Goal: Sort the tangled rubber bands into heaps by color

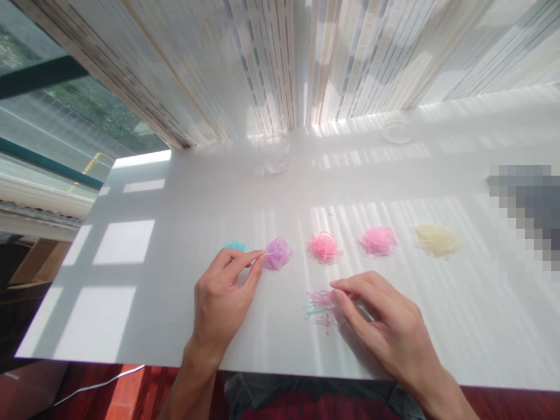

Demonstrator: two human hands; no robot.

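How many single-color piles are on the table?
5, in a row from the left: blue pile, partly hidden by the left hand; purple pile beside that hand; then coral pile, pink pile and, rightmost, yellow pile.

open lane along the white table's (175, 195) left edge, free strip between far edge and row of coloured piles (324, 247); clear jar (275, 153) standing in that strip, left hand (224, 294), loose mixed bands (321, 303) and right hand (387, 324) obstructing near edge's middle

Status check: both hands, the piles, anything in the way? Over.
Left hand at purple pile, left edge. Right hand at mixed-color pile, right edge. Left hand partly blocks view of blue pile.
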